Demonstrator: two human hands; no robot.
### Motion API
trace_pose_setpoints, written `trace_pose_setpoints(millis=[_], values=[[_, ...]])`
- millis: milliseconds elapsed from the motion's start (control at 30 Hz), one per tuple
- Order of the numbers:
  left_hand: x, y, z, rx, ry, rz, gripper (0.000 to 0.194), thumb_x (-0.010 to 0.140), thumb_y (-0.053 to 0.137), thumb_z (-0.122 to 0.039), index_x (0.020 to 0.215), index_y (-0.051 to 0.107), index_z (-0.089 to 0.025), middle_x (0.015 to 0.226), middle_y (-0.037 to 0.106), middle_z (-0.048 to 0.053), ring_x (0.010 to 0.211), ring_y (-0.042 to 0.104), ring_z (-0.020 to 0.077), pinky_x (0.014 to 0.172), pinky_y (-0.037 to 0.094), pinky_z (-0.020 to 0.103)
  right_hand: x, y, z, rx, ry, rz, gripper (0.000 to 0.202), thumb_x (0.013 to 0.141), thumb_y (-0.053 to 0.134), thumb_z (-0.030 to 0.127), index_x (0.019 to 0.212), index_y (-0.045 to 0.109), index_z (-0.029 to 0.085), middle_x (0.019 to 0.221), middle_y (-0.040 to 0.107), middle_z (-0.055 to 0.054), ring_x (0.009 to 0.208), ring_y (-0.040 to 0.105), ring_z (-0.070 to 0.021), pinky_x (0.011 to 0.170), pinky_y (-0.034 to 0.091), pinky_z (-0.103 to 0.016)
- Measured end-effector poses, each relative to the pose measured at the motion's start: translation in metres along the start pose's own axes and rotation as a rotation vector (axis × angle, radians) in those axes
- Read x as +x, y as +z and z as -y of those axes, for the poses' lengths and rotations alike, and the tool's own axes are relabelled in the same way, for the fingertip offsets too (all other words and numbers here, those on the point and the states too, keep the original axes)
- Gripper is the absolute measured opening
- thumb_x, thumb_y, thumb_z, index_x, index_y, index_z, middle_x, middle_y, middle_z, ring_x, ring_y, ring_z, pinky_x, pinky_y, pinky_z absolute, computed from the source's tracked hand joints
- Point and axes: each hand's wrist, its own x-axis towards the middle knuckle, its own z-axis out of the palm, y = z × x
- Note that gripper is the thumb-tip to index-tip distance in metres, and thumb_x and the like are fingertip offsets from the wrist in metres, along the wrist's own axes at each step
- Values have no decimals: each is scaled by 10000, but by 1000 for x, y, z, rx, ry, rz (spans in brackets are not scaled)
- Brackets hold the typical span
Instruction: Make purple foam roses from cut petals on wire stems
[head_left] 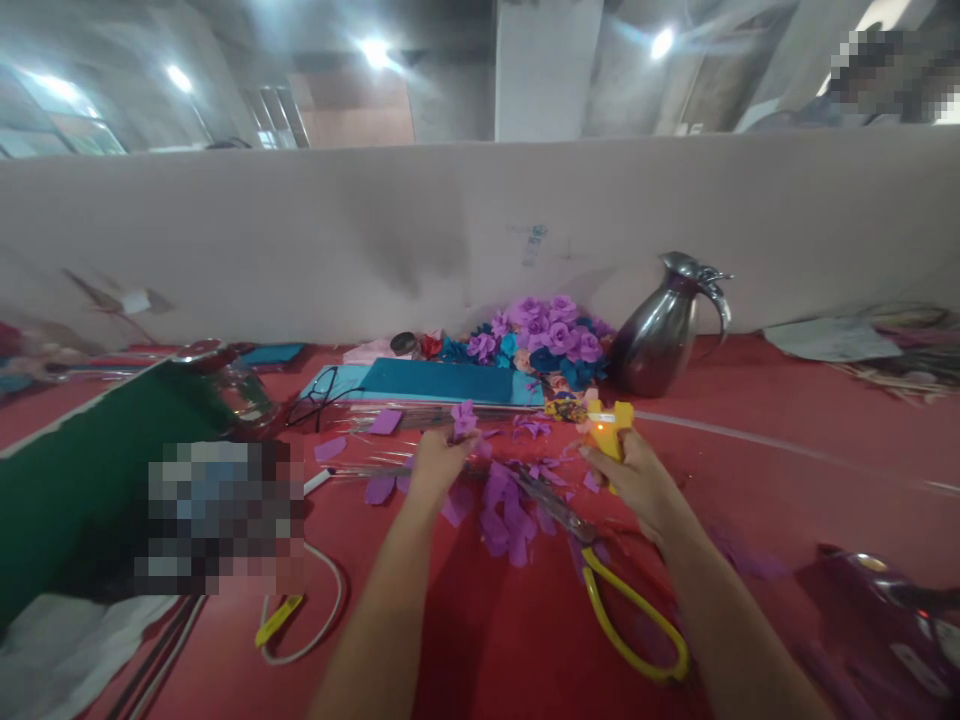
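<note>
My left hand [444, 458] pinches a small purple paper flower [464, 417] above the red table. To its right, my right hand [626, 468] is wrapped round a yellow glue gun [609, 430] whose tip points left, apart from the flower. Purple paper petals [510, 515] lie scattered below and between the hands. Scissors with yellow handles [634, 610] lie on the table between my forearms. Thin clear-wrapped sticks [375, 472] lie to the left of my left hand.
Finished purple and blue flowers [559, 335] are heaped beside a metal jug [660, 335] at the back. Glasses [322, 395] rest near blue sheets [439, 381]. A green panel [82, 480] stands left; a dark red device [892, 610] sits at right.
</note>
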Motion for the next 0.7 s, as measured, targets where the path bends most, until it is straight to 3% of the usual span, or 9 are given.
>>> trace_pose_setpoints(millis=[100,167,267,367,533,700], values=[[4,7,1,-46,22,48,226,617,660,-160,843,671,-146,631,643,2,595,579,142,606,438,252,1,-2,1,44,13,-82,370,684,632,542,805,506,216,521,485,60,489,466,-134,491,363,-264],[8,10,2,27,35,39,191,604,668,-135,792,655,-164,602,619,-13,590,570,140,612,427,247,3,-3,-1,38,45,-99,401,711,584,607,740,491,219,491,476,55,477,449,-128,484,347,-259],[14,10,6,319,76,16,72,619,685,-142,672,650,-175,615,648,23,658,600,178,649,411,266,3,-2,-7,-47,71,21,470,739,513,677,656,476,215,455,487,39,451,437,-124,475,324,-259],[18,10,10,556,111,18,25,683,670,-197,693,683,-179,711,706,71,726,635,213,662,398,281,3,4,-12,-152,22,163,501,768,485,665,563,477,207,457,492,22,456,446,-124,474,315,-258],[18,16,13,681,50,-7,112,726,650,-265,708,710,-172,760,724,119,764,653,256,641,385,296,2,13,-17,-262,-45,184,436,811,490,562,557,494,208,509,498,24,506,465,-129,505,336,-252],[19,20,16,583,55,-23,171,701,682,-224,861,720,-175,841,737,110,838,658,230,686,400,268,3,24,-16,-328,-57,219,417,850,432,538,636,554,202,555,552,0,554,512,-161,540,352,-266]])
